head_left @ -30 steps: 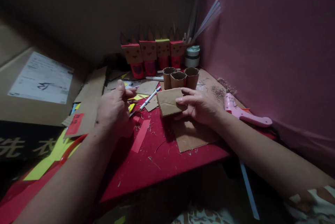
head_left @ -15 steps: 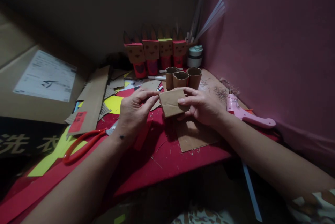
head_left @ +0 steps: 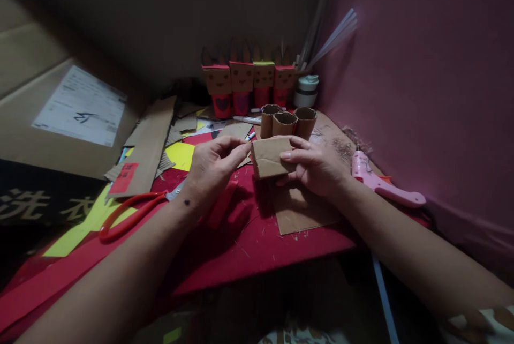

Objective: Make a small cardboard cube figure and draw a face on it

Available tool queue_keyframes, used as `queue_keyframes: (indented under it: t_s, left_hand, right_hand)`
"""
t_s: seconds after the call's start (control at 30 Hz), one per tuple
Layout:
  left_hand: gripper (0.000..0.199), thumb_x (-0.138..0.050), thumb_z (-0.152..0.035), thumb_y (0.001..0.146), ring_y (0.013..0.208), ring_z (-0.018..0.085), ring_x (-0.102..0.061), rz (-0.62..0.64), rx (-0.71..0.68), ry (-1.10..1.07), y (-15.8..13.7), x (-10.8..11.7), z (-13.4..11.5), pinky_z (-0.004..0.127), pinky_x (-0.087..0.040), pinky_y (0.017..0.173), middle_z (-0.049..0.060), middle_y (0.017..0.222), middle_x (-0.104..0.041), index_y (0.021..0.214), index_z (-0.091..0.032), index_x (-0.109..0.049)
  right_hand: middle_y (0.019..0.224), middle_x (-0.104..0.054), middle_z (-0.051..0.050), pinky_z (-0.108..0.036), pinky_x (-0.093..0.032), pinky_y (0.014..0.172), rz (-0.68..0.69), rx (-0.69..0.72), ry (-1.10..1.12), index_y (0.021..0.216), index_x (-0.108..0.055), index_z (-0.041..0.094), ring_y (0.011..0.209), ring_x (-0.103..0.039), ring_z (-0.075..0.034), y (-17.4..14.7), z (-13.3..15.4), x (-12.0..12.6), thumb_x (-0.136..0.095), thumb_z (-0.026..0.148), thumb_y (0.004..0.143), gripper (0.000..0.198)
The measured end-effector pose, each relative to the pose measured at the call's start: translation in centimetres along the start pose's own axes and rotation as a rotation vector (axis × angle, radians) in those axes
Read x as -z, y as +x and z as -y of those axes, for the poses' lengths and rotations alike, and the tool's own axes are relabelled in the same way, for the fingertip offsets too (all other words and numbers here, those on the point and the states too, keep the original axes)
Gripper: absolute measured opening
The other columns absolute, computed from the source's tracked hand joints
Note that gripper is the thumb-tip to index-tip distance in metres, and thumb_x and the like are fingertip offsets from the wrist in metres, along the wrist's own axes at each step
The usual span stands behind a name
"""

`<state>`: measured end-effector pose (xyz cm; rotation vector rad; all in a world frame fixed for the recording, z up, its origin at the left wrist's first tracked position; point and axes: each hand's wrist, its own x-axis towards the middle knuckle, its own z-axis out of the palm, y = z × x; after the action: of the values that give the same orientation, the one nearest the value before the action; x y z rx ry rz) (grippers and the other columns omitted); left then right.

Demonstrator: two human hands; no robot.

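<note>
A small cardboard box point(head_left: 270, 161) is held up above the front part of the red-covered table point(head_left: 257, 263), its creased broad face turned toward the wearer. At its right end the right hand point(head_left: 315, 167) has it clasped, thumb across the face and fingers behind and beneath. At its left edge the left hand point(head_left: 217, 168) brings thumb and forefinger narrowly together; whether they pinch the edge, I cannot tell. Below the box lies a flat cardboard sheet point(head_left: 303, 212), and just behind it stand three open cardboard tubes point(head_left: 284, 125). To its left are a yellow paper piece point(head_left: 180, 155), a long cardboard strip point(head_left: 150, 140) and, nearer the wearer, red-handled scissors point(head_left: 130, 216), partly covered by the left arm. A pink hot glue gun point(head_left: 383, 186) rests to its right. Farther behind the box, four long-eared cardboard figures point(head_left: 241, 77) stand in a row, with a lidded pale-green jar point(head_left: 305, 93) beside them
</note>
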<state>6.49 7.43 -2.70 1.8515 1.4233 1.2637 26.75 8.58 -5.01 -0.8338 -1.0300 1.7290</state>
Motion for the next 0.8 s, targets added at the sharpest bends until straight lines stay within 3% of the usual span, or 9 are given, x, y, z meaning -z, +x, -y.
queue_keyframes:
  t_s: [0.37, 0.57, 0.73, 0.8]
  left_hand:
    - [0.011, -0.058, -0.026, 0.079, 0.059, 0.013, -0.052, -0.055, -0.154, 0.189, -0.1, -0.6, 0.7, 0.026, -0.043, 0.058, -0.001, 0.065, -0.061, 0.069, -0.020, -0.061]
    - [0.010, -0.057, -0.022, 0.078, 0.055, 0.012, -0.046, -0.148, -0.088, 0.202, 0.7, 0.1, 1.1, 0.027, -0.038, 0.056, -0.004, 0.059, -0.053, 0.069, -0.021, -0.057]
    - [0.026, -0.054, -0.026, 0.084, 0.050, 0.012, -0.042, -0.115, -0.053, 0.161, 0.8, 0.6, 0.9, 0.027, -0.035, 0.052, -0.005, 0.052, -0.046, 0.059, -0.021, -0.054]
    - [0.015, -0.058, -0.019, 0.078, 0.056, 0.012, -0.048, -0.138, -0.087, 0.110, 0.6, 0.4, 0.8, 0.026, -0.039, 0.056, -0.004, 0.059, -0.052, 0.064, -0.021, -0.057]
  right_hand:
    - [0.102, -0.070, -0.005, -0.031, -0.061, 0.051, 0.007, 0.001, -0.060, 0.102, -0.070, 0.024, 0.082, -0.069, -0.022, 0.0, -0.2, 0.3, -0.079, 0.019, 0.063, 0.040]
    - [0.098, -0.072, -0.006, -0.031, -0.060, 0.049, 0.020, -0.009, -0.036, 0.102, -0.070, 0.022, 0.078, -0.069, -0.022, 0.1, -0.1, 0.2, -0.076, 0.020, 0.065, 0.038]
    - [0.096, -0.073, -0.007, -0.032, -0.060, 0.047, 0.027, -0.033, 0.002, 0.100, -0.069, 0.020, 0.079, -0.068, -0.023, 0.3, 0.0, 0.4, -0.075, 0.022, 0.063, 0.038]
    - [0.102, -0.074, -0.008, -0.032, -0.060, 0.047, 0.046, -0.047, 0.015, 0.101, -0.068, 0.021, 0.086, -0.069, -0.026, 0.4, 0.0, 0.7, -0.075, 0.025, 0.063, 0.038]
